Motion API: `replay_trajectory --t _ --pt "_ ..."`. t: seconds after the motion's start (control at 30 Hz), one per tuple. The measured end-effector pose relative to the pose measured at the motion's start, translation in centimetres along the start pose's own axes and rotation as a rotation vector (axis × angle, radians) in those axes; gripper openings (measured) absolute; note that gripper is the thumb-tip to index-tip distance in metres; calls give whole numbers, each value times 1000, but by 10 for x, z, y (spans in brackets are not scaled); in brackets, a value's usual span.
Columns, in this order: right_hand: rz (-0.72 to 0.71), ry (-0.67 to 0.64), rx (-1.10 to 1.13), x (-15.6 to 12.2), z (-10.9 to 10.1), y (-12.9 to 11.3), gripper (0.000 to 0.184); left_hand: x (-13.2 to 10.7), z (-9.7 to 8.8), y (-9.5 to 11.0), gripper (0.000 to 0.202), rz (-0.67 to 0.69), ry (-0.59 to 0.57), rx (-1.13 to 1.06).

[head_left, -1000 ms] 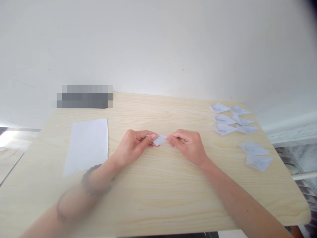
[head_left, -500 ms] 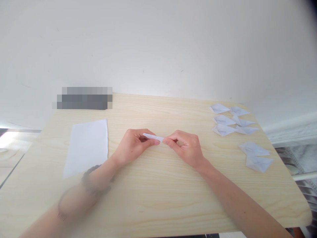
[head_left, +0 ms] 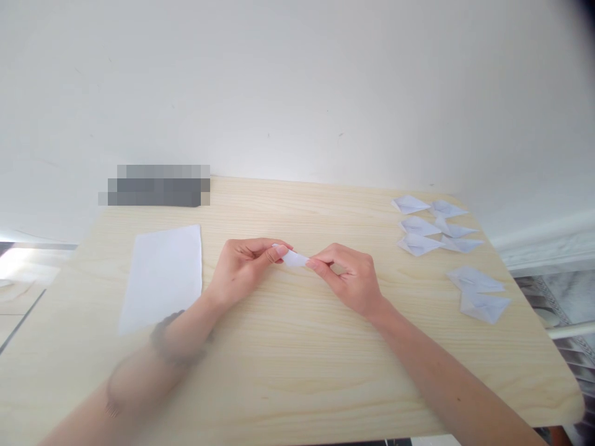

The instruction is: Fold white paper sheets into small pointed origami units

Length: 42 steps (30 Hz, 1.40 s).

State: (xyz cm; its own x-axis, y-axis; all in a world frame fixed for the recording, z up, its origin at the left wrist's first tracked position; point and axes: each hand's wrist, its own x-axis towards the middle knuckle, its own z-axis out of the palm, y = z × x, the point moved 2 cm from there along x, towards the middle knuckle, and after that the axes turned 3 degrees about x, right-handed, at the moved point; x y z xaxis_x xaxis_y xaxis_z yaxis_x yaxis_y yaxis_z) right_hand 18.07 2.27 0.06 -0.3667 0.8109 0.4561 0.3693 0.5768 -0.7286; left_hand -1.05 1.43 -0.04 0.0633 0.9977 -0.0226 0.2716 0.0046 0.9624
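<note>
A small folded piece of white paper (head_left: 295, 259) is stretched between my two hands, above the middle of the table. My left hand (head_left: 251, 263) pinches its left end between thumb and fingers. At the other end, the thumb and fingertips of my right hand (head_left: 348, 272) grip the paper. The ends of the paper are covered by my fingers, and the middle part shows. A flat white sheet of paper (head_left: 162, 272) lies to the left of my left hand, partly behind my forearm.
Several folded white paper pieces (head_left: 419, 244) lie in rows at the right of the wooden table (head_left: 297, 371), two of them (head_left: 486, 306) nearer to me. A dark, pixelated object (head_left: 155, 189) sits at the back left. Behind the table rises a white wall (head_left: 297, 87).
My left hand has slid a little left along the folded paper, its thumb now over the left end, so more of the paper's middle shows. The right hand stays nearly in place.
</note>
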Motion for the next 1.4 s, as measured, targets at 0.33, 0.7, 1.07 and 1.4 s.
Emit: replay_trajectory --t 0.33,0.7,1.07,1.4 --pt "-164 153 -122 -5 3 -2 6 1 10 -4 38 -83 -121 -63" --pt "-5 -64 -13 -3 11 -1 7 0 10 -1 34 11 -209 16" --pt "179 -171 200 -2 11 5 12 0 8 -1 31 47 -242 46" --pt "77 -60 -229 -4 12 3 13 -8 18 6 31 182 -135 142"
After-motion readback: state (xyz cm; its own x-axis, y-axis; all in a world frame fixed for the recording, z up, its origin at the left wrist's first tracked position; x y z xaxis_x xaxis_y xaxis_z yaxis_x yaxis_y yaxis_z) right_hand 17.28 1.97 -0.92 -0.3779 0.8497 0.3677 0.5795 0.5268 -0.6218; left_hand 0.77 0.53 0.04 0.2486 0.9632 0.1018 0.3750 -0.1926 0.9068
